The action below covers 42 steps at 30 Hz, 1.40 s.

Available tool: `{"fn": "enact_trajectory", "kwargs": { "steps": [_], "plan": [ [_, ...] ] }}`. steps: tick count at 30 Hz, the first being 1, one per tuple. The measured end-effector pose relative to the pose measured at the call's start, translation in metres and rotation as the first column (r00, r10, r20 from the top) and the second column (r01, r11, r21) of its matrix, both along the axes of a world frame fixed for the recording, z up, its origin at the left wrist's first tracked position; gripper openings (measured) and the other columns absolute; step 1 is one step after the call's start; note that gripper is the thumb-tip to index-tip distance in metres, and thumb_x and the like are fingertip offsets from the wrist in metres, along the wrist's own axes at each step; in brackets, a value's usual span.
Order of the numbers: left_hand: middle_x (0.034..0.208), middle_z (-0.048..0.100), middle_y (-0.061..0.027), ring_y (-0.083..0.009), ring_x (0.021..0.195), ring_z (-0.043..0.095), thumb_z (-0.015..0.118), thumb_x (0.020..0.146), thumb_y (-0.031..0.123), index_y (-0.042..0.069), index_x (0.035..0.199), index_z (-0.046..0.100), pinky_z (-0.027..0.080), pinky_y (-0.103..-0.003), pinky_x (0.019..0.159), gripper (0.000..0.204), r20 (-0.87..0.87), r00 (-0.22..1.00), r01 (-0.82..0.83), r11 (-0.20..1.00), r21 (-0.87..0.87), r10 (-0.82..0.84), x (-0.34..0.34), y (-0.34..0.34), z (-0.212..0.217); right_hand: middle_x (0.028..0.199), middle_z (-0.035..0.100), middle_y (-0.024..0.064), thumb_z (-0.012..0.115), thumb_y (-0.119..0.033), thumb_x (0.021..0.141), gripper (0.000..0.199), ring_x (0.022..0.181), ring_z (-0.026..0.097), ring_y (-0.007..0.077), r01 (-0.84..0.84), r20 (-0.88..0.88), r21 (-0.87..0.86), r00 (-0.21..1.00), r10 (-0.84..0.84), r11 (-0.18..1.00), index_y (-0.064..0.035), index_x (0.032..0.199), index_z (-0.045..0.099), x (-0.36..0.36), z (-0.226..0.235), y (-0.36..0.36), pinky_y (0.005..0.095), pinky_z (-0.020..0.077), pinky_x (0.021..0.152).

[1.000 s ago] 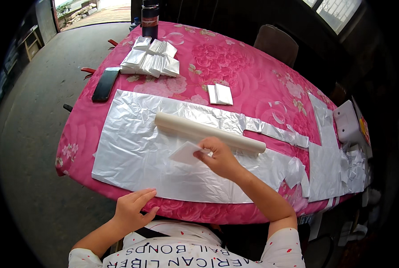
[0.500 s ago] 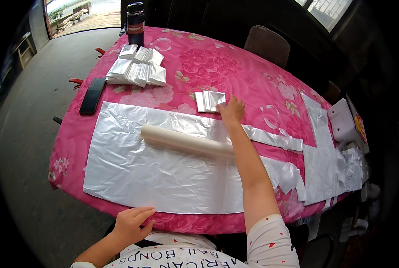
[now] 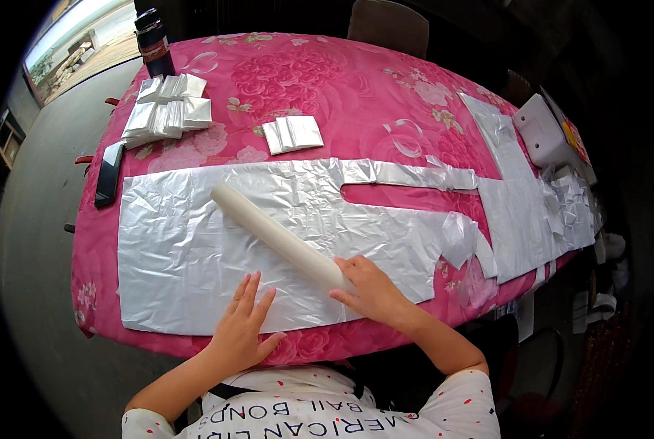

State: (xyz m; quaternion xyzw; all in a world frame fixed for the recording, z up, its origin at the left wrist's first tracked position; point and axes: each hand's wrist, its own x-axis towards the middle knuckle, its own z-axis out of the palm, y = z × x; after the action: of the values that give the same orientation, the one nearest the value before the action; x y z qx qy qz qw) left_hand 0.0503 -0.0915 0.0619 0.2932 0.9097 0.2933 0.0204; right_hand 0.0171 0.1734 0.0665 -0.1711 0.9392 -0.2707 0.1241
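A translucent white plastic carrier bag with handles (image 3: 166, 249) lies flat and wrinkled across the front of the table. On it rests a long cream-white tube (image 3: 276, 234), set at a slant with its far end to the left. My right hand (image 3: 371, 293) grips the tube's near end, fingers over it and thumb at its side. Over the bag's front edge, my left hand (image 3: 243, 322) is open, fingers spread, holding nothing. Beyond the bag sits a small group of folded plastic bags (image 3: 292, 134); both hands are apart from it.
A larger pile of folded bags (image 3: 166, 110) stands at the far left, beside a dark bottle (image 3: 153, 47) and a phone (image 3: 108, 174). More flat bags (image 3: 513, 227) lie at the right, near a white plastic container (image 3: 539, 132). A pink flowered cloth (image 3: 356, 80) covers the table.
My right hand has left the small folded group and come back to the tube, whose near end has swung toward me. My left hand has moved forward over the bag, fingers spreading. The view has shifted.
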Motion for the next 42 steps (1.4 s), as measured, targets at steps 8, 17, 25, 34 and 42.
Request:
{"fn": "enact_trajectory", "kwargs": {
  "steps": [8,17,25,34,42],
  "plan": [
    [0.144,0.000,-0.0326,-0.0515,0.133,0.001,0.064,0.075,0.048,0.007,0.139,0.027,0.016,-0.055,0.105,0.085,-0.062,0.995,0.080,0.997,-0.008,-0.080,-0.030,0.056,-0.027,0.145,0.024,0.0167,0.042,-0.038,0.092,0.055,0.134,0.022,0.0323,-0.063,-0.245,0.140,0.965,0.096,0.988,-0.0052,0.135,0.037,0.020,-0.042,0.033,0.0407,0.0173,0.109],
    [0.142,0.012,-0.0338,-0.0524,0.131,0.010,0.069,0.069,0.047,0.008,0.118,0.054,0.026,-0.051,0.103,0.065,-0.044,0.978,0.205,0.978,-0.032,-0.206,-0.045,0.086,-0.007,0.143,0.028,0.0188,0.043,-0.030,0.090,0.056,0.132,0.025,0.0335,0.597,-0.472,0.149,0.744,-0.474,0.789,0.0001,0.136,0.032,-0.016,-0.078,0.210,0.0417,0.0199,0.108],
    [0.142,0.016,-0.0312,-0.0509,0.132,0.011,0.069,0.067,0.045,0.008,0.112,0.057,0.027,-0.049,0.104,0.060,-0.060,0.954,0.294,0.955,-0.023,-0.295,-0.048,0.091,-0.005,0.122,0.054,0.0177,0.053,-0.020,0.085,0.035,0.117,0.048,0.0318,0.747,-0.557,0.058,0.575,-0.599,0.662,-0.0020,0.116,0.056,-0.002,-0.069,0.278,0.0354,0.0391,0.096],
    [0.144,0.015,-0.0279,-0.0483,0.134,0.007,0.067,0.071,0.049,0.010,0.117,0.055,0.026,-0.050,0.104,0.062,-0.030,0.940,0.339,0.941,-0.012,-0.339,-0.051,0.090,-0.007,0.071,0.059,0.0075,0.066,-0.010,0.074,0.015,0.065,0.058,0.0244,0.680,-0.766,-0.120,0.401,-0.503,0.723,-0.0026,0.078,0.053,0.004,-0.024,0.233,0.0341,0.0455,0.062],
    [0.125,0.048,-0.0201,-0.0357,0.119,0.043,0.067,0.077,0.039,0.004,0.125,0.047,0.039,-0.043,0.095,0.063,0.271,0.940,0.080,0.907,0.413,-0.206,-0.037,0.097,0.009,0.085,0.058,0.0013,0.064,-0.006,0.080,0.018,0.072,0.054,0.0058,0.443,0.285,-0.712,0.891,-0.353,0.545,-0.0006,0.095,0.055,0.036,0.021,0.046,0.0209,0.0464,0.067]
  ]
}}
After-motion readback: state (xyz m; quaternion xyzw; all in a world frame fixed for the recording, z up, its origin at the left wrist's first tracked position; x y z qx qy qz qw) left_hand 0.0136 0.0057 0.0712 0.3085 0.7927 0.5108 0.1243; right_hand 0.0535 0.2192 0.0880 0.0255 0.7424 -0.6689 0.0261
